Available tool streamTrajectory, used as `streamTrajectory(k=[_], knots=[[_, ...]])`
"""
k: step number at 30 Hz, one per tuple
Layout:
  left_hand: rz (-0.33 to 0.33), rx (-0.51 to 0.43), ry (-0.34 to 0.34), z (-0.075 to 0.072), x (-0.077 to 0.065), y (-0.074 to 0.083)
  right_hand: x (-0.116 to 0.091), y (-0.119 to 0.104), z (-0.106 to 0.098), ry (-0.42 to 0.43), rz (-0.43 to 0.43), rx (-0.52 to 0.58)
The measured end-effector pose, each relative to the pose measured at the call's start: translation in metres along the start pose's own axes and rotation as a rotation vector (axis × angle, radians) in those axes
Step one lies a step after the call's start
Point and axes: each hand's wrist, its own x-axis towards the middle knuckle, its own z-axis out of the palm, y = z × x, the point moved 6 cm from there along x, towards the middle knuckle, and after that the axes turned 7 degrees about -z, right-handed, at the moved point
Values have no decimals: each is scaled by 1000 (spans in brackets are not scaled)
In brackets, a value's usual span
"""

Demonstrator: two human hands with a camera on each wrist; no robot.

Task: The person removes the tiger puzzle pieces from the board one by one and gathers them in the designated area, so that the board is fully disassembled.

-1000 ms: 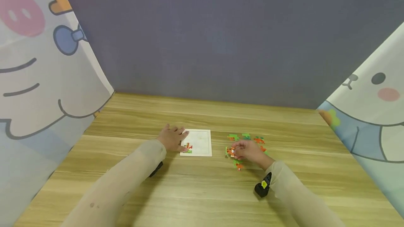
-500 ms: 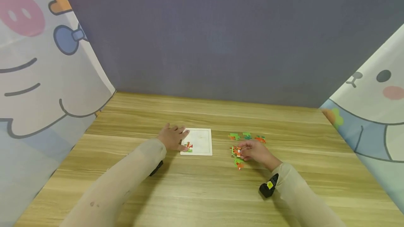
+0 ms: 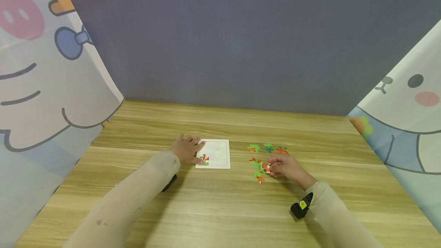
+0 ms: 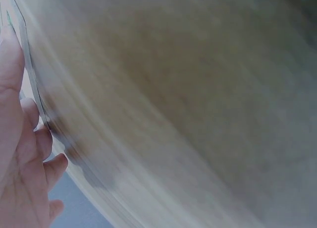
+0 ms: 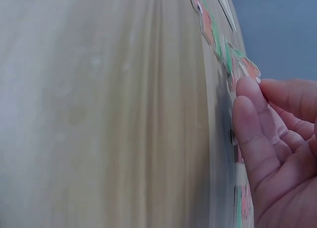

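Note:
My left hand (image 3: 186, 150) lies with fingers spread over the left edge of a white square puzzle tray (image 3: 220, 166). A red and green puzzle piece (image 3: 204, 159) sits in the tray's near left corner, beside the thumb. My right hand (image 3: 286, 168) pinches an orange puzzle piece (image 3: 266, 167) between thumb and fingertips. In the right wrist view that piece (image 5: 250, 67) shows tilted at the fingertips, close over other pieces. Directly left of it is a green and red piece (image 3: 256, 163), partly overlapped. The left wrist view catches only part of the left hand (image 4: 22, 143).
Several loose pieces lie around the right hand: a green and orange one (image 3: 254, 147), a green one (image 3: 268, 147), an orange one (image 3: 282, 150) and a green and orange one nearer (image 3: 259, 177). A grey panel (image 3: 220, 41) stands behind the wooden table (image 3: 213, 209).
My right hand has moved right with the orange puzzle piece, and a green and red piece now shows to its left. My left hand stays on the tray.

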Motion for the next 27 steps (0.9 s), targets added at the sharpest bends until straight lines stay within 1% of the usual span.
streamTrajectory(k=[5,11,16,19,24,27], knots=[[-1,-3,-2,0,0,-1,-5,1,-6,9,13,-9],[3,-6,2,1,0,0,-12,1,-13,-9,14,-24],[2,-1,10,1,-1,0,-18,2,-17,-44,-3,-41],[2,-3,10,1,-1,0,-21,3,-18,-55,5,-36],[3,0,8,2,0,-1,-26,6,-20,-51,26,-17],[3,2,7,3,0,-1,-27,7,-21,-51,24,-18]])
